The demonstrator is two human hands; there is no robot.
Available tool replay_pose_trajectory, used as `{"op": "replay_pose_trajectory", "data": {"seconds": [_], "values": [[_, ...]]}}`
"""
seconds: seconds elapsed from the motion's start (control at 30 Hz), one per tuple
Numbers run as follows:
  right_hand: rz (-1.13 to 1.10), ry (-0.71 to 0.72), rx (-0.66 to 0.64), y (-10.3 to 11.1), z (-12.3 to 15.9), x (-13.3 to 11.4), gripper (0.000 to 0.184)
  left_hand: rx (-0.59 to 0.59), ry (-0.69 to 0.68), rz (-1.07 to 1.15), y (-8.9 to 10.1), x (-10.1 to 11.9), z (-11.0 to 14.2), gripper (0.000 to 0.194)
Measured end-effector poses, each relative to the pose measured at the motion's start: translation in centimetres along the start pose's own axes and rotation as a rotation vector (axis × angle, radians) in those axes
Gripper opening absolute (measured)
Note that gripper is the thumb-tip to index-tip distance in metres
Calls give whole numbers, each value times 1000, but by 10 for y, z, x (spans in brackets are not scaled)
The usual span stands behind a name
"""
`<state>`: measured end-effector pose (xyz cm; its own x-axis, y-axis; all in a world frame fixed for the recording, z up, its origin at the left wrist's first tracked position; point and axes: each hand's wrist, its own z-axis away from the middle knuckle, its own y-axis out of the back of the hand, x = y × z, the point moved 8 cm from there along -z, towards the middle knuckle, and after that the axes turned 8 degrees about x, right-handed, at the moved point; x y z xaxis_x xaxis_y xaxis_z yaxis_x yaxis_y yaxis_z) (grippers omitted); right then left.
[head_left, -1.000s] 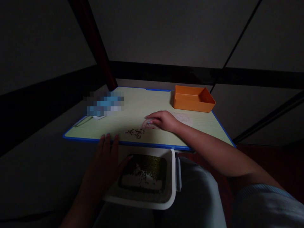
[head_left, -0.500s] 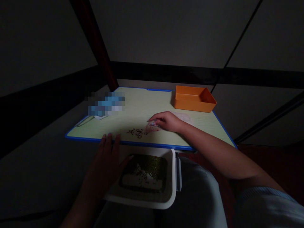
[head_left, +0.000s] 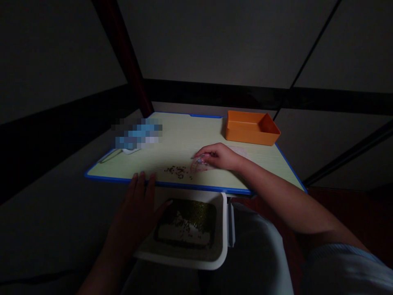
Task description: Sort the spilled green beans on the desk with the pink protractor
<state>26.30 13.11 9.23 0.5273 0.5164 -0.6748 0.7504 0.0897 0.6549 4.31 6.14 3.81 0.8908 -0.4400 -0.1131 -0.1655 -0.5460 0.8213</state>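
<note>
Right hand: my fingers curl, pinching clear plastic low over board.
Grains: just left of those fingertips.
Left hand: fingers slightly spread, thumb over tub.
Handling: light pinch, low edge should limit scatter.

Tabletop: pale yellow-green, 1 blue border. Far-right box: solid orange. Near container: white rim, green contents. Scattered grains: dark. Far-left pole: dark red. Right cuff: bluish, finely striped.
</note>
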Motion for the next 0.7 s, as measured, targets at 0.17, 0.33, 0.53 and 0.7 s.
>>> {"op": "replay_pose_trajectory", "data": {"seconds": [0.17,0.33,0.53,0.7], "values": [[5,-19,-65,-4,1,4,26,23,-7,20,0,-1,1,90],[41,-23,-66,-7,0,4,23,18,-13,18,-3,-2,2,93],[64,-28,-48,-8,0,5,24,17,-13,4,-4,-2,2,93],[-9,-33,-105,-13,2,3,25,26,-10,2,-2,-1,1,92]]}}
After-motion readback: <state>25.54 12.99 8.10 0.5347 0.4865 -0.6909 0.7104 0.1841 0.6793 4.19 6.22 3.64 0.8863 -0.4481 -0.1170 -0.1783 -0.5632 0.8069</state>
